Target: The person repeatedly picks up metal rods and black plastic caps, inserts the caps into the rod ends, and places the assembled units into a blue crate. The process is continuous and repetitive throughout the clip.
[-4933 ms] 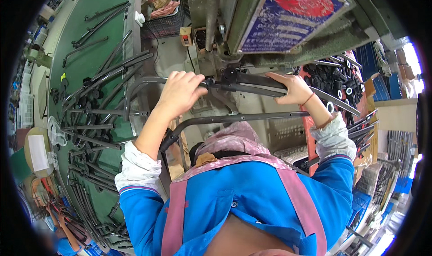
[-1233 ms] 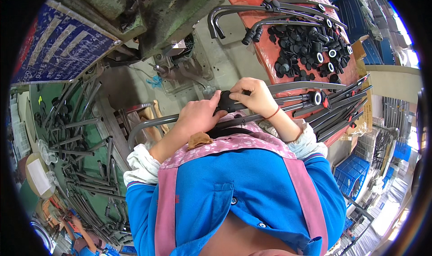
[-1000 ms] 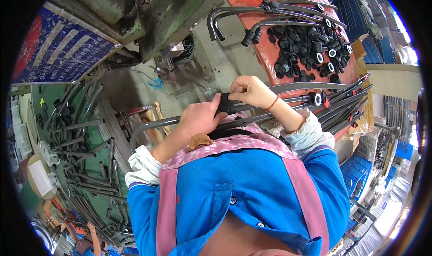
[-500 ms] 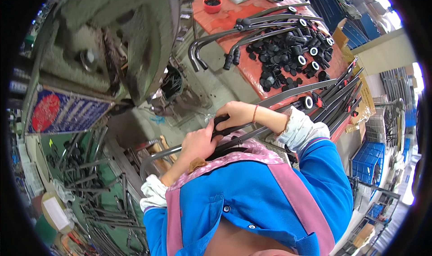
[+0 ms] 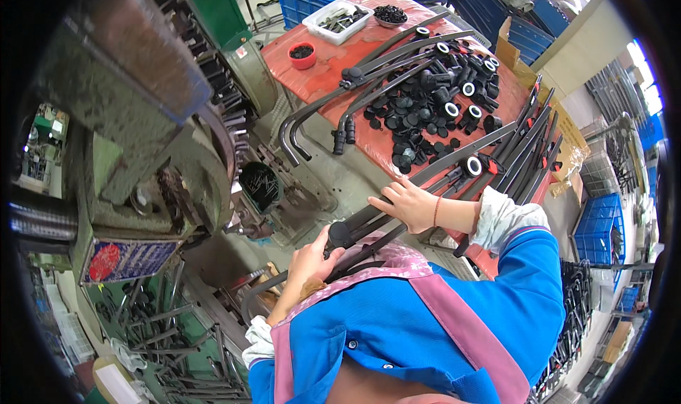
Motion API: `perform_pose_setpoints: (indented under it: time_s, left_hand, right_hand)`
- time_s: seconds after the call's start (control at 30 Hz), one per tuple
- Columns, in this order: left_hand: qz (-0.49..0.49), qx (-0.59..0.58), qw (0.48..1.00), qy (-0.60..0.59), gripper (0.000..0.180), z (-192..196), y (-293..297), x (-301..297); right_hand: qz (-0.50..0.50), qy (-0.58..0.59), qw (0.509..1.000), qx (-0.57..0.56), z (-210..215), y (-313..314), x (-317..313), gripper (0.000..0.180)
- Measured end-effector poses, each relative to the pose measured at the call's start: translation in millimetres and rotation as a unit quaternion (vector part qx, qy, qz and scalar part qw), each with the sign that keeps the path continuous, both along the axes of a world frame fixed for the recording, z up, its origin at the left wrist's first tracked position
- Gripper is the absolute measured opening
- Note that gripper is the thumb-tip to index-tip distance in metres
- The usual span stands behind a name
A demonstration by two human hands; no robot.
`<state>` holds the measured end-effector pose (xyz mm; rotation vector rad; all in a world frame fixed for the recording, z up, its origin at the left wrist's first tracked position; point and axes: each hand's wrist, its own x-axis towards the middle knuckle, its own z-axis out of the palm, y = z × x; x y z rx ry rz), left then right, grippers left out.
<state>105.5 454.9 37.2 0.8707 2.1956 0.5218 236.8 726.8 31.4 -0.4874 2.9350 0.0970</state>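
My left hand [image 5: 311, 261] is closed around a black plastic fitting [image 5: 340, 235] with a round flat cap, thumb beside the cap. The fitting sits on a bent dark metal tube [image 5: 266, 285] that lies across my lap and the pink apron. To the right, my right hand [image 5: 413, 207] has its fingers apart over a long flat dark bar [image 5: 454, 151] that slants up to the table. Whether its fingertips touch the bar I cannot tell. On the red-covered table [image 5: 298, 79] is a heap of black round caps [image 5: 408, 113] and fittings, some with white rings.
More bent tubes [image 5: 301, 120] overhang the table's left edge, and flat bars with red parts [image 5: 525, 148] lie at its right. A red bowl [image 5: 302, 56] and a white tray [image 5: 333, 21] stand at the back. A heavy machine [image 5: 156, 184] rises at my left.
My right hand has left the fitting beside my left hand and moved right, its fingers spreading. The round cap now shows at my left hand. The whole view has shifted.
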Motion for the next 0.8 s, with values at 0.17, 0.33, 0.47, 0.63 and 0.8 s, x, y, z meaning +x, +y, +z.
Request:
perform_pose_setpoints:
  time_s: [0.17,0.33,0.47,0.63,0.8]
  left_hand:
    - [-0.067,0.131,0.988,0.041,0.068,3,4,-21]
    - [-0.062,0.146,0.958,0.240,0.064,19,13,-41]
    - [0.019,0.164,0.924,0.345,0.065,14,17,-39]
    - [0.075,0.137,0.951,0.265,0.058,1,0,-16]
    - [0.158,0.124,0.954,0.222,0.054,-40,-47,14]
  right_hand:
    - [-0.030,0.037,0.999,-0.011,28,24,-8,0.095]
    - [-0.046,0.137,0.988,0.059,66,96,-43,0.088]
    - [-0.094,0.171,0.972,0.130,59,176,-87,0.096]
    - [-0.175,0.122,0.966,0.145,22,267,-142,0.096]
    - [-0.244,0.083,0.955,0.145,-48,323,-172,0.092]
